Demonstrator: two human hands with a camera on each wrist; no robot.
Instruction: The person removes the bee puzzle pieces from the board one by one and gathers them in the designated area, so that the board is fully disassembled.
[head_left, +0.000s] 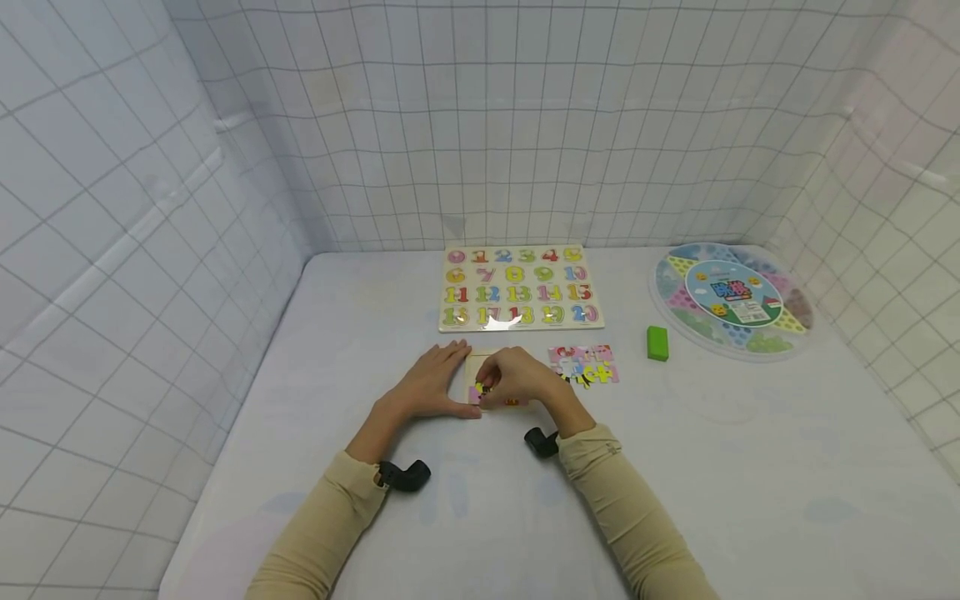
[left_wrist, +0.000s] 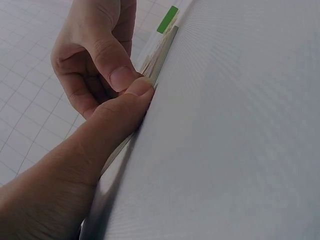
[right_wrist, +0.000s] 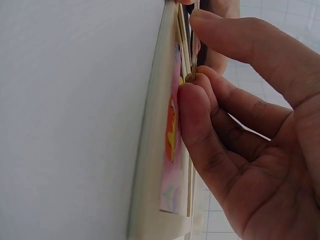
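A small wooden jigsaw tray lies between the two hands, with pink printed pieces along its near side. My left hand rests against its left side, thumb stretched along the near edge and fingers extended toward the far corner. Above the tray, my right hand pinches a thin jigsaw piece between thumb and fingers, tilted up on edge. Its printed face is largely hidden by the fingers. To the right of the tray lie several pink, yellow and blue jigsaw pieces, laid close together on the table.
A number board with colourful numerals lies behind the tray. Right of the loose pieces is a green block. A round board-game package lies at the far right. Grid-patterned cloth walls enclose the white table.
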